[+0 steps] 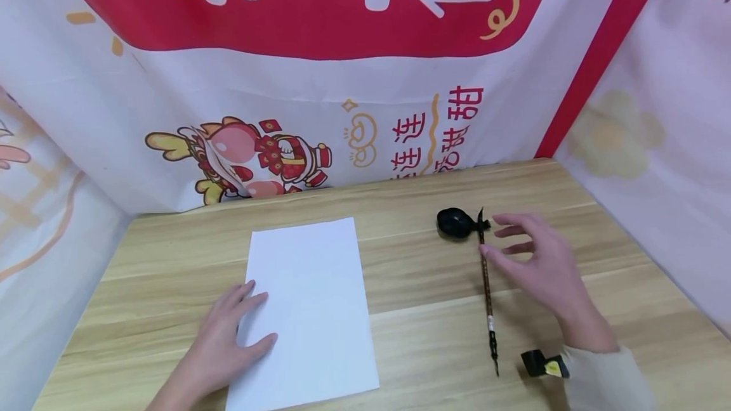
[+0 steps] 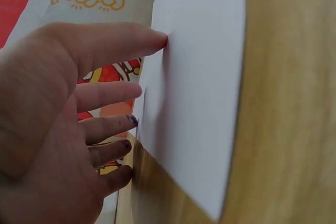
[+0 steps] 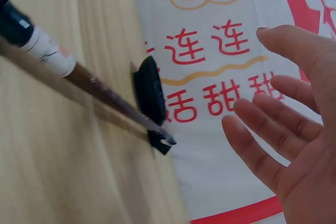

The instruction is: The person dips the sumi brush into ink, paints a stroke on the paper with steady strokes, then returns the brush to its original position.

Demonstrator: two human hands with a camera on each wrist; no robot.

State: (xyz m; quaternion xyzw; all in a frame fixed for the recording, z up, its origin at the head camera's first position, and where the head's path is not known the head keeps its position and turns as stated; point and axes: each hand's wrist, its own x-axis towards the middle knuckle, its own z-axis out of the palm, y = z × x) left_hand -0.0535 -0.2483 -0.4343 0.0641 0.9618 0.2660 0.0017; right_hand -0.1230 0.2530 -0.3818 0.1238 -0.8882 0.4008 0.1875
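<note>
My left hand rests its spread fingertips at the left edge of a white sheet of paper. In the left wrist view, the thumb reaches over the sheet, and the other fingertips are along its edge. On the right lies a writing brush with a brown shaft, black fittings and a pale label. Its far end rests over the narrow part of a black rounded object. Just right of the brush is my right hand, fingers loosely bent and apart. The right wrist view shows this hand holding nothing.
The wood-grain table extends beneath everything. A printed cloth hangs along its back edge, with more cloth at the right and left sides. Beside the right sleeve sits a small black block with a yellow label.
</note>
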